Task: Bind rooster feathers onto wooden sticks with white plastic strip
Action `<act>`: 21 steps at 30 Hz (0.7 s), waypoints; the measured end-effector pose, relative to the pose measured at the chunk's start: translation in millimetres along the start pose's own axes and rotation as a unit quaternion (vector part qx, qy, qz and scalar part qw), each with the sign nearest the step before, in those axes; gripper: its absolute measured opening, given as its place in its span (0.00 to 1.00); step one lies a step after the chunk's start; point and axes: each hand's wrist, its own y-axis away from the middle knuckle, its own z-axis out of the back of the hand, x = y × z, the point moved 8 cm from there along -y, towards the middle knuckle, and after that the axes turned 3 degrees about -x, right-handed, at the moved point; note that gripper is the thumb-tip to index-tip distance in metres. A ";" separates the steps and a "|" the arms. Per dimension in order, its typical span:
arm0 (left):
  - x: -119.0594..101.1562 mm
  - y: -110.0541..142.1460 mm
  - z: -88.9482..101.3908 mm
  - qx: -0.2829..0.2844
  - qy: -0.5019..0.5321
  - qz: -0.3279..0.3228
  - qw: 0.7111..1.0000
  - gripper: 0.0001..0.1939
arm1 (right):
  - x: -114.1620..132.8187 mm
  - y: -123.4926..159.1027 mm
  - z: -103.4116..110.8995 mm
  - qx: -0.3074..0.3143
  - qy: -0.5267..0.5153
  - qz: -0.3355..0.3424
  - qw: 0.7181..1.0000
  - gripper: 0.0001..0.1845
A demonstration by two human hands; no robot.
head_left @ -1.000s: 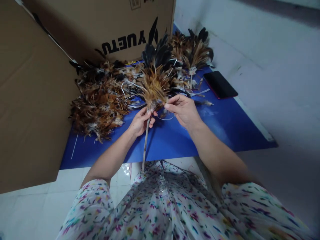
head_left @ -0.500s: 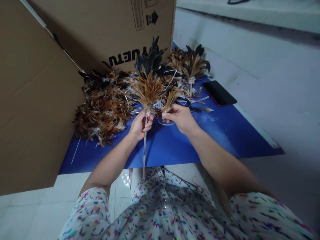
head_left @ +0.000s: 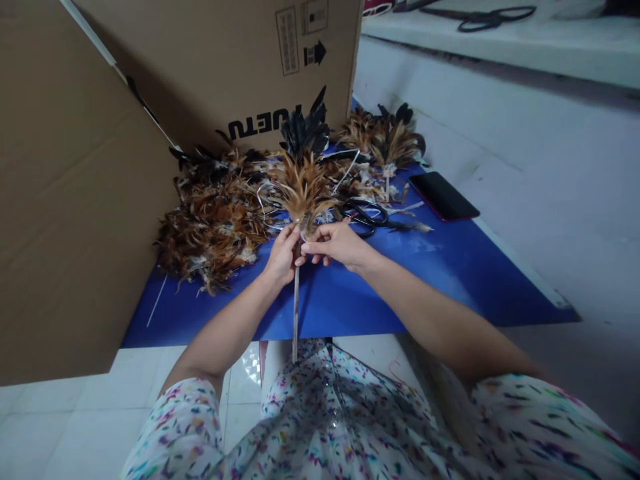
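My left hand [head_left: 284,255] is closed around the stick of a feather duster [head_left: 300,183], just under its brown and black plumes. The stick runs down past the table edge towards my lap. Pinched in my right hand [head_left: 333,245] is a small feather [head_left: 313,225], laid against the base of the plumes; its lower end is hidden by the fingers. Behind my right hand lie black-handled scissors [head_left: 370,215]. A large heap of loose brown feathers [head_left: 215,213] spreads to the left of my left hand.
Another feather bundle on a stick [head_left: 390,150] lies at the back right, near a dark phone [head_left: 444,195]. Cardboard box walls [head_left: 190,60] stand behind and left of the blue table [head_left: 425,280]. More scissors [head_left: 495,19] rest on the ledge at upper right.
My right hand has moved left with its feather, from beside the duster to the base of its plumes. The scissors behind it show more now. The view has shifted slightly.
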 end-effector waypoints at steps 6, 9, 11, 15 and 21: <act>2.9 1.3 -0.8 -0.005 -0.021 -0.007 1.000 0.13 | -7.2 -3.7 -0.9 -0.010 -0.024 -0.010 1.000 0.24; 4.3 3.1 -2.8 -0.006 -0.030 -0.006 1.000 0.11 | -11.6 -3.1 -1.5 -0.018 -0.038 -0.016 0.999 0.25; 4.1 4.0 -3.8 -0.004 -0.034 -0.008 0.999 0.11 | -14.6 -3.6 -2.6 -0.022 -0.063 -0.022 0.998 0.26; 3.1 4.2 -5.3 0.009 -0.019 -0.008 1.000 0.16 | -17.0 -5.9 -3.1 -0.029 -0.103 -0.016 0.994 0.28; 5.0 3.0 -6.7 0.020 -0.015 0.002 1.000 0.17 | -16.2 -7.9 0.4 -0.050 -0.070 0.016 0.996 0.29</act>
